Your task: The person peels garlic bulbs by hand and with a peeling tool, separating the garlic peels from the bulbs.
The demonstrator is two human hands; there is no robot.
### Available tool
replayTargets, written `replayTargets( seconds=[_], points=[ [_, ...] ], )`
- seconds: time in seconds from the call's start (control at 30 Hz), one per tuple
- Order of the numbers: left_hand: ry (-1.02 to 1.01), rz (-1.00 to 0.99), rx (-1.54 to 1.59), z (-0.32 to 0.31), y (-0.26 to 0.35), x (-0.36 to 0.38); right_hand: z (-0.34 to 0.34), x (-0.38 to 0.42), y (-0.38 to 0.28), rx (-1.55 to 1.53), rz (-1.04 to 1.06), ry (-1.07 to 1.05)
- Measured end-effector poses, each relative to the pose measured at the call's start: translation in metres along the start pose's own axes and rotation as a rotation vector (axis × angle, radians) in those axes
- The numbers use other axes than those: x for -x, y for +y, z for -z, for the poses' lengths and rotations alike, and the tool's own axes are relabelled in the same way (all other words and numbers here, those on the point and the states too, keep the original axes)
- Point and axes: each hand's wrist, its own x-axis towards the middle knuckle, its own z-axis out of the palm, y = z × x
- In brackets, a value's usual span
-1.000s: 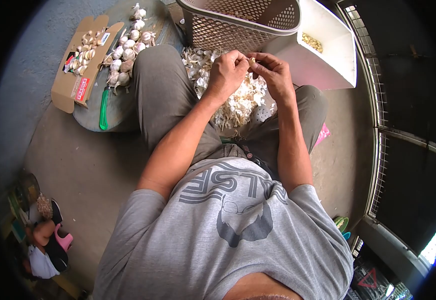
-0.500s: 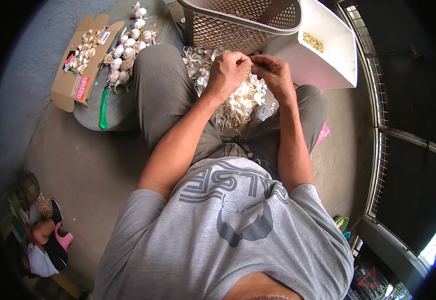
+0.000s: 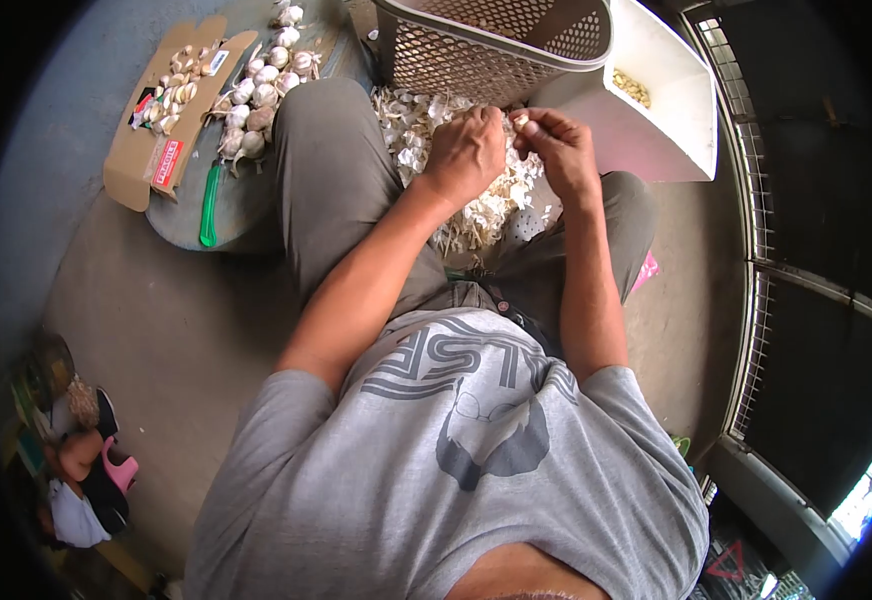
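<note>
Right hand [image 3: 566, 155] has its grip clamped on a pale garlic clove [image 3: 521, 121], likely fingertip-held for control. Left hand [image 3: 464, 155] grip curled together, contents hidden. Both above loose skins [image 3: 481, 215], probably so scraps drop there.

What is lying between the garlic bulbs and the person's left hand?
In the head view, the left knee comes first after the garlic bulbs, then loose garlic skins, up to the left hand.
</note>
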Motion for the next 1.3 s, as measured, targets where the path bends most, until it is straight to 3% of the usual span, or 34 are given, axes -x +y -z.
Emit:
replayTargets(
  seconds=[0.17,0.33,0.53,0.63,1.0,1.13,1.3],
  points=[
    [0.045,0.136,0.26,0.006,0.005,-0.002,0.011,-0.003,0.004,0.238,0.094,-0.03],
    [-0.024,0.19,0.388,0.015,0.011,-0.005,0.002,-0.002,0.0,0.255,0.086,-0.028],
    [-0.062,0.233,0.32,0.01,0.007,-0.005,0.001,0.0,-0.002,0.311,0.054,-0.062],
    [-0.134,0.396,0.718,0.004,-0.003,-0.007,0.001,0.001,-0.005,0.308,0.066,-0.065],
    [-0.153,0.56,0.911,0.0,-0.003,-0.006,-0.008,0.0,-0.004,0.442,0.159,-0.027],
    [-0.156,0.531,0.911,-0.011,-0.01,-0.005,-0.008,-0.002,0.008,0.109,0.082,-0.004],
    [-0.116,0.626,1.142,-0.002,-0.002,-0.006,-0.015,-0.006,0.016,-0.3,-0.032,0.009]
  ],
)
